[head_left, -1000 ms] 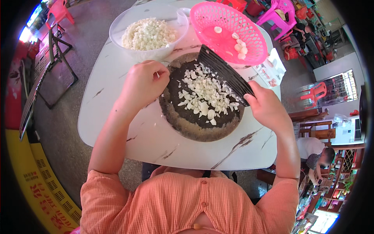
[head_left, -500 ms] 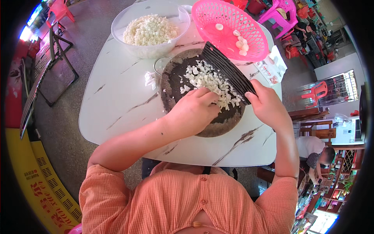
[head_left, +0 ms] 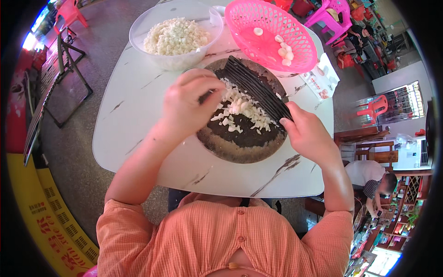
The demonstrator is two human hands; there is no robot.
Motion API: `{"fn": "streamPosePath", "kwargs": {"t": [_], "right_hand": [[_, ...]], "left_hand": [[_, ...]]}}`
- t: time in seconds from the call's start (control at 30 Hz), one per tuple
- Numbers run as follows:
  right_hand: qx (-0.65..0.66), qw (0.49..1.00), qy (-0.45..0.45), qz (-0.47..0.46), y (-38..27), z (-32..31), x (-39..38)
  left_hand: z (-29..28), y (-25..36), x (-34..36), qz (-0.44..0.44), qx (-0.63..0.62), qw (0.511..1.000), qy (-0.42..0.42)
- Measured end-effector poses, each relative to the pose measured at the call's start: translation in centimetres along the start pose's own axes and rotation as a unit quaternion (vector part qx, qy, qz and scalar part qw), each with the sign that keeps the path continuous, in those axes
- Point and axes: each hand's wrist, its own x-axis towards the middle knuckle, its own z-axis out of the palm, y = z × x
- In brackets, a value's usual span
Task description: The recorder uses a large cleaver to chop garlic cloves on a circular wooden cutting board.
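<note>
On a round dark chopping board [head_left: 240,150] lies a pile of chopped white pieces [head_left: 244,111]. My right hand [head_left: 307,134] grips a wide black cleaver [head_left: 254,87], which lies low along the board's right part beside the pile. My left hand [head_left: 194,99], slightly blurred, is over the left of the board with curled fingers; whether they hold anything is unclear. Behind the board, a clear plastic bowl [head_left: 182,60] holds a heap of white pieces [head_left: 175,37], and a pink perforated basket [head_left: 244,18] holds several whole white cloves or bulbs [head_left: 286,53].
All this stands on a white marbled table [head_left: 124,124]. A white printed packet [head_left: 323,78] lies right of the basket. A folding chair frame [head_left: 69,60] is at left, plastic chairs [head_left: 332,21] stand around, and another person [head_left: 369,177] bends over at lower right.
Since half a second ago my left hand has lifted from the pile and moved up and left. The cleaver has tipped down toward the board, with my right hand slightly lower.
</note>
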Motion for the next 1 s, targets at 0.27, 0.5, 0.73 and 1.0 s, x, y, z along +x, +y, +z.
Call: {"fn": "streamPosePath", "kwargs": {"t": [0.27,0.5,0.73,1.0], "right_hand": [[0.042,0.999,-0.017,-0.01,-3.0,-1.0,-0.7],[0.018,0.999,-0.049,-0.013,-2.5,-0.9,-0.1],[-0.008,1.0,-0.007,-0.02,-2.4,-1.6,0.6],[-0.045,0.999,-0.022,-0.015,-1.8,-1.4,0.7]], "left_hand": [[-3.3,-1.7,1.9,-0.003,-0.055,0.988,0.144],[-3.6,-1.4,1.8,-0.01,-0.02,0.995,0.095],[-3.0,-1.6,1.4,-0.003,-0.016,0.996,0.092],[-2.9,-1.9,1.6,-0.008,-0.014,0.996,0.09]]}}
